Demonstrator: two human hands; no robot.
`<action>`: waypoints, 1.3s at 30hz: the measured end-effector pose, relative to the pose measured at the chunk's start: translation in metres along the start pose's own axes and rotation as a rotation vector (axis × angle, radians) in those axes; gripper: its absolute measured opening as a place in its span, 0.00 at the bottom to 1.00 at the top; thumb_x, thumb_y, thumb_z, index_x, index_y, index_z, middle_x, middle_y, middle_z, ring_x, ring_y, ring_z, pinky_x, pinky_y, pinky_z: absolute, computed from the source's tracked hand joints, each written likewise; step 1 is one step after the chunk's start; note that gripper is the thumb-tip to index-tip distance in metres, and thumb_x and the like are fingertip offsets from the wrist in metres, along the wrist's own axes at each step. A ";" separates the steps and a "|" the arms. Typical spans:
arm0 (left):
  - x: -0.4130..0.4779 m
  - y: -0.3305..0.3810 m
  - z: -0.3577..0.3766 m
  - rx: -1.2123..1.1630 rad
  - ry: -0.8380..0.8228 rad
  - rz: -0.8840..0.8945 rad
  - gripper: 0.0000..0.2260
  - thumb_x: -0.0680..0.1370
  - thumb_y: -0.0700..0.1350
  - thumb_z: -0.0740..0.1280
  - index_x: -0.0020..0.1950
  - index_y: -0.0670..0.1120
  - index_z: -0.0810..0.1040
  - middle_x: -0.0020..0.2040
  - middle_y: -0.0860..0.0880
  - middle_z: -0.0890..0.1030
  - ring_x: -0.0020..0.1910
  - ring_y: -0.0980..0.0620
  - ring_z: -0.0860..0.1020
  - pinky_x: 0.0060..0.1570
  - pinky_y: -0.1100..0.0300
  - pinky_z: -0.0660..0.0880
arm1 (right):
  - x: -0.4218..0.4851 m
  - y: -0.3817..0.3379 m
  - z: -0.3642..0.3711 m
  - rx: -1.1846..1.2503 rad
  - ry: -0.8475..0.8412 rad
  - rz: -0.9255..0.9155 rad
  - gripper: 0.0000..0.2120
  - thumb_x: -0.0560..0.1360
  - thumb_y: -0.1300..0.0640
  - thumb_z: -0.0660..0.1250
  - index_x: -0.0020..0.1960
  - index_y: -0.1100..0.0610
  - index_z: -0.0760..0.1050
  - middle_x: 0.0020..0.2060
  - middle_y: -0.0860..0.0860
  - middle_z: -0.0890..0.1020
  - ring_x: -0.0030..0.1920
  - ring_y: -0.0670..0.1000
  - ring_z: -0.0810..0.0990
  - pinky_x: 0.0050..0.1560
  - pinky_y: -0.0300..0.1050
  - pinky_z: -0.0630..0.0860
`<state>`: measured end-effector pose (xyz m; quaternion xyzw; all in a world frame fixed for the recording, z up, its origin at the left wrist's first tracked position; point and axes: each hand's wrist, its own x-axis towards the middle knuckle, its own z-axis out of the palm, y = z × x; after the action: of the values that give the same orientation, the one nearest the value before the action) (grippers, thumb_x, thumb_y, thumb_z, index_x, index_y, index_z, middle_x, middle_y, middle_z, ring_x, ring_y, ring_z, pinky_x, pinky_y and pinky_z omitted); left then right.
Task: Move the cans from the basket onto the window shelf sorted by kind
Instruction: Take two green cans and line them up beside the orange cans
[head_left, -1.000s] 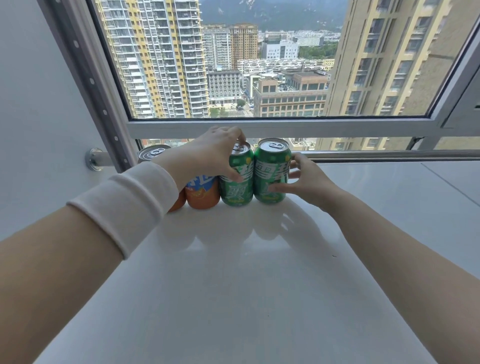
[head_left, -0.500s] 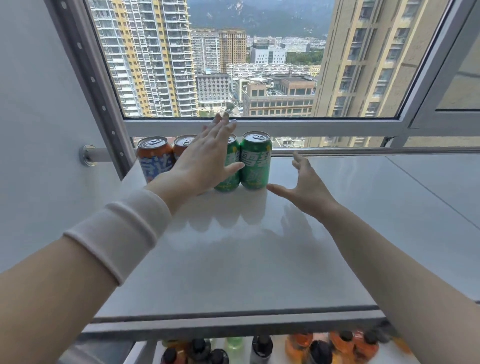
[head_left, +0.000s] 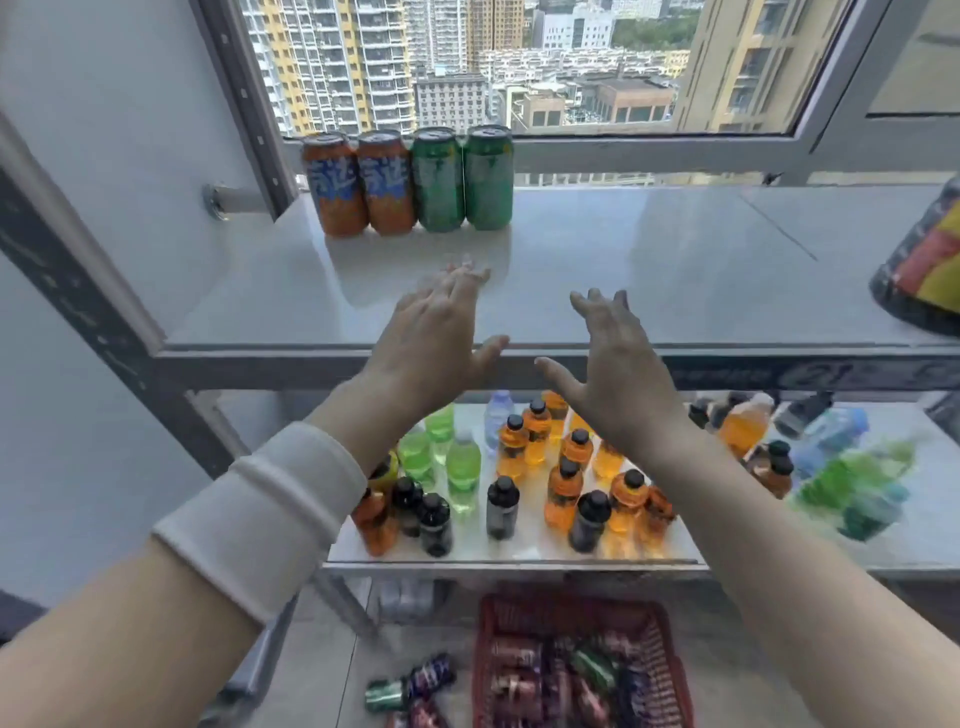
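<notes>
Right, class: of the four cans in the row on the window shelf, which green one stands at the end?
The right-hand green can, last in the row. The other green can stands between it and an orange can.

orange cans (head_left: 361, 182) blue-lettered | green cans (head_left: 462, 176) | red basket (head_left: 670, 654) | white sleeve (head_left: 270, 514)
</notes>
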<state>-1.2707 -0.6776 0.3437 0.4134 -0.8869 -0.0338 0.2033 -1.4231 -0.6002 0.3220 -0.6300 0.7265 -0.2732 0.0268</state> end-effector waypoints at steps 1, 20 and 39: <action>-0.014 0.007 0.002 -0.006 -0.011 0.004 0.30 0.77 0.51 0.64 0.75 0.42 0.56 0.75 0.44 0.59 0.75 0.48 0.54 0.73 0.55 0.51 | -0.017 0.000 -0.001 0.000 0.006 -0.002 0.33 0.76 0.48 0.63 0.75 0.60 0.54 0.74 0.56 0.57 0.76 0.54 0.47 0.74 0.46 0.47; -0.269 0.059 0.088 -0.223 -0.180 0.007 0.25 0.77 0.47 0.65 0.72 0.41 0.63 0.72 0.42 0.65 0.74 0.45 0.59 0.73 0.52 0.53 | -0.309 0.011 0.077 -0.022 -0.002 0.155 0.27 0.73 0.57 0.68 0.69 0.65 0.65 0.67 0.62 0.69 0.72 0.62 0.61 0.72 0.56 0.59; -0.359 0.143 0.224 -0.237 -0.506 -0.171 0.24 0.76 0.44 0.67 0.70 0.41 0.67 0.71 0.43 0.68 0.73 0.45 0.61 0.71 0.57 0.49 | -0.433 0.161 0.102 0.099 -0.281 0.363 0.26 0.74 0.59 0.67 0.69 0.62 0.66 0.69 0.55 0.69 0.73 0.51 0.58 0.71 0.48 0.57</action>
<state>-1.2539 -0.3405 0.0519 0.4384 -0.8613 -0.2560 0.0189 -1.4407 -0.2258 0.0340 -0.5190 0.8026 -0.2089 0.2073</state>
